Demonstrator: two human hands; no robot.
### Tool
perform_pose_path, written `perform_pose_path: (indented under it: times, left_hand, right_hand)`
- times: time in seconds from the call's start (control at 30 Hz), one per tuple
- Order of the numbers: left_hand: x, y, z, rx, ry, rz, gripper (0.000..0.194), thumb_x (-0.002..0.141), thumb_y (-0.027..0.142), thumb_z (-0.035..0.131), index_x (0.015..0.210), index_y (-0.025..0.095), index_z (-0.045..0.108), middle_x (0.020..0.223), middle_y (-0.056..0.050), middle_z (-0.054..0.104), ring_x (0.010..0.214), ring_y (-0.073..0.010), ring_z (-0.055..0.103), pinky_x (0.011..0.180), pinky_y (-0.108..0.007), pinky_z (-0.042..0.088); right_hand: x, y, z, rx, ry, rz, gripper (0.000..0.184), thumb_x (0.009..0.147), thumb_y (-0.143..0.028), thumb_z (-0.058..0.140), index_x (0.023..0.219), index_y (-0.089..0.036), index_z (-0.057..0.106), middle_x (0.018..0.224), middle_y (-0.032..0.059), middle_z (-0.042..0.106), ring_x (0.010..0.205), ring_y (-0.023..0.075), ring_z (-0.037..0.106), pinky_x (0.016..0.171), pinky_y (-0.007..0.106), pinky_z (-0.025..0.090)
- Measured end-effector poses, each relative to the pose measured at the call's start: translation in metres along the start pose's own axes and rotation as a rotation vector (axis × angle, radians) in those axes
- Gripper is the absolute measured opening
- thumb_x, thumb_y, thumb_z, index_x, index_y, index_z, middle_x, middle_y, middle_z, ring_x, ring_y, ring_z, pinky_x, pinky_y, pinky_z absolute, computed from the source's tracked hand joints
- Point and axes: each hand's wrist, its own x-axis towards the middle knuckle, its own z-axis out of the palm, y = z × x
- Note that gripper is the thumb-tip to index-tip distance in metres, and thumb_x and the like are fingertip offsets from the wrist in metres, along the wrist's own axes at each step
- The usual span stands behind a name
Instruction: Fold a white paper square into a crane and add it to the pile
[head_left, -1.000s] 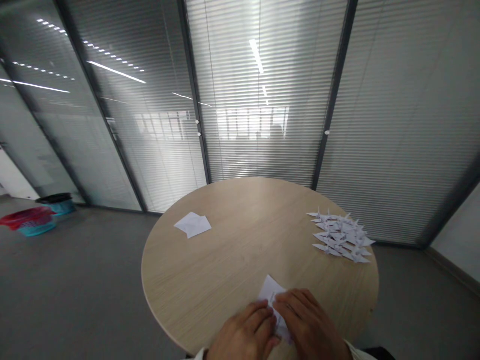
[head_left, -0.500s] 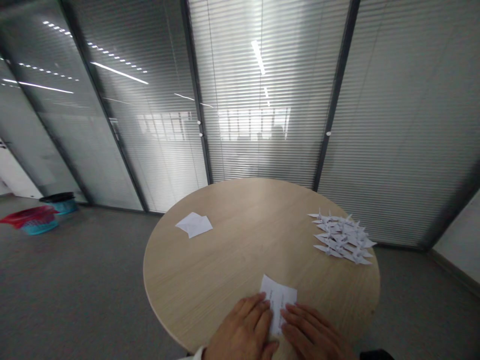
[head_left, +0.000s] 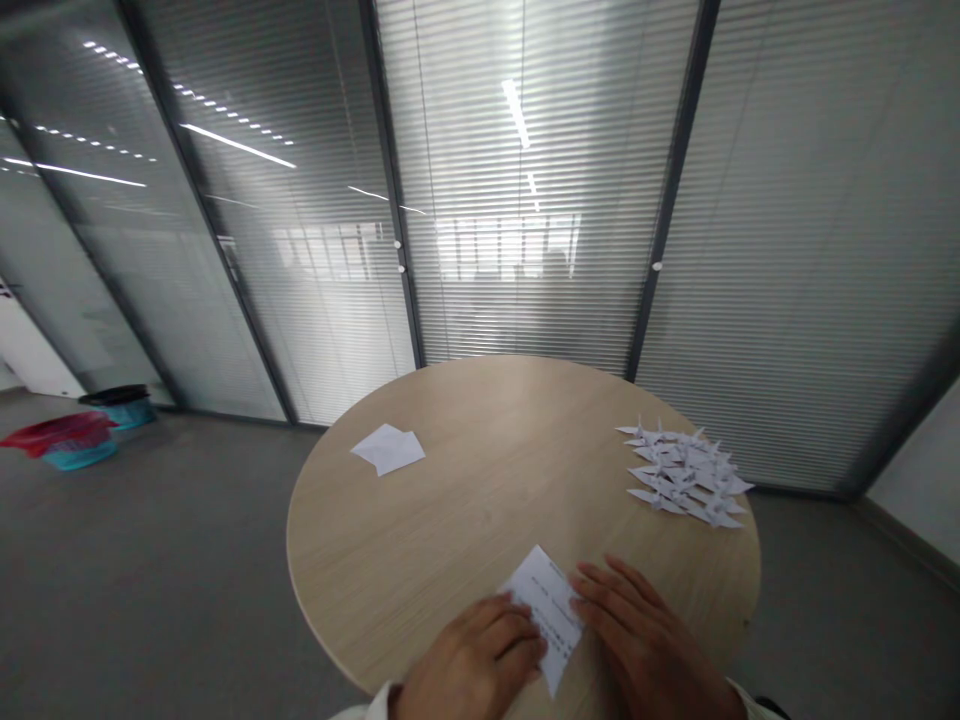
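Printed paper (head_left: 551,608) lies before you: left hand (head_left: 480,650) curled over it, pinch unclear; right hand (head_left: 637,630) spread at its edge. White sheets (head_left: 388,449) left, folded pieces (head_left: 682,475) right on round table (head_left: 472,520); blinds (head_left: 525,310) behind.

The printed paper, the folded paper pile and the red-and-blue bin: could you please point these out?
Printed paper (head_left: 553,610), head view: its printed middle.
Folded paper pile (head_left: 685,468), head view: its middle.
Red-and-blue bin (head_left: 64,432), head view: its red part.
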Motion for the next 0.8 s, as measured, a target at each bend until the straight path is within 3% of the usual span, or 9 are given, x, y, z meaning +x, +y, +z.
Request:
perform_pose_path:
  times: [0.13,0.23,0.3,0.53,0.7,0.8]
  left_hand:
    - [0.000,0.003,0.008,0.006,0.035,-0.033,0.021,0.093,0.026,0.042,0.101,0.019,0.059,0.099,-0.003,0.067,0.095,-0.0174,0.061,0.084,-0.026,0.050]
    - [0.000,0.007,0.011,0.010,0.070,-0.055,0.022,0.093,0.030,0.040,0.098,0.020,0.059,0.095,-0.003,0.066,0.088,-0.0171,0.061,0.078,-0.026,0.051]
    - [0.001,0.009,0.013,0.022,0.095,-0.075,0.023,0.093,0.030,0.039,0.094,0.020,0.059,0.091,-0.003,0.066,0.084,-0.0169,0.061,0.074,-0.026,0.051]
    - [0.005,0.015,0.026,0.101,0.245,-0.065,0.027,0.095,0.023,0.036,0.083,0.017,0.059,0.077,-0.003,0.065,0.071,-0.0147,0.061,0.063,-0.024,0.052]
    - [0.003,0.021,0.036,0.170,0.373,0.018,0.024,0.094,0.023,0.038,0.089,0.016,0.061,0.084,-0.003,0.068,0.079,-0.0149,0.065,0.071,-0.025,0.055]
    - [0.000,0.020,0.031,0.169,0.360,0.072,0.025,0.094,0.023,0.039,0.098,0.014,0.061,0.089,-0.003,0.070,0.088,-0.0140,0.065,0.080,-0.022,0.054]
  right_hand:
    - [0.002,-0.008,-0.001,0.076,0.032,-0.161,0.023,0.091,-0.018,0.042,0.105,-0.018,0.061,0.107,0.0040,0.068,0.110,0.0165,0.056,0.102,0.035,0.038]
    - [0.000,-0.013,0.001,0.150,0.053,-0.171,0.026,0.090,-0.035,0.048,0.105,-0.018,0.059,0.102,0.0047,0.069,0.103,0.0163,0.060,0.100,0.032,0.041]
    - [-0.002,-0.014,0.002,0.197,0.060,-0.126,0.027,0.090,-0.038,0.049,0.107,-0.018,0.057,0.100,0.0051,0.069,0.098,0.0156,0.062,0.097,0.030,0.044]
    - [-0.004,-0.010,0.004,0.423,0.001,0.025,0.013,0.092,-0.021,0.045,0.098,-0.019,0.057,0.094,0.0051,0.068,0.090,0.0141,0.063,0.091,0.029,0.046]
    - [-0.005,-0.002,-0.002,0.582,-0.097,0.211,0.016,0.093,-0.023,0.043,0.090,-0.020,0.059,0.093,0.0049,0.067,0.091,0.0148,0.061,0.086,0.027,0.048]
    - [-0.006,0.004,-0.006,0.663,-0.185,0.276,0.017,0.094,-0.026,0.043,0.089,-0.021,0.059,0.093,0.0040,0.066,0.091,0.0149,0.060,0.086,0.027,0.047]
